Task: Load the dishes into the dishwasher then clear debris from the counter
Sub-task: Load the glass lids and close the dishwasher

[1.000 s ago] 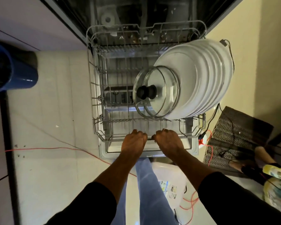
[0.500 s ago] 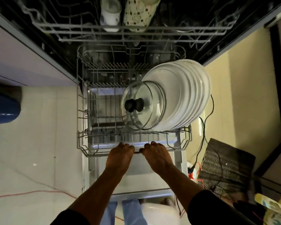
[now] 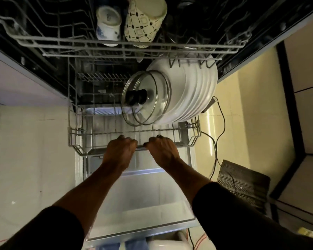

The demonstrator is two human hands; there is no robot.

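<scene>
My left hand [image 3: 120,150] and right hand [image 3: 163,149] both curl round the front rail of the lower rack [image 3: 90,131], half out over the door [image 3: 143,204]; loaded with plates [image 3: 193,91] and a glass lid [image 3: 152,105] it's heavy, breakable; I'd push evenly, mid-rail

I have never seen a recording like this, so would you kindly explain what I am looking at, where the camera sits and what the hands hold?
There is no robot here: a person wears one wide-angle camera on the head, looking down at their own hands. The dishwasher door is folded down. The left hand and right hand both grip the front rail of the lower rack. That rack holds white plates standing on edge, with glass lids, seemingly two, in front. The upper rack carries a white-and-blue mug and a patterned mug.
</scene>
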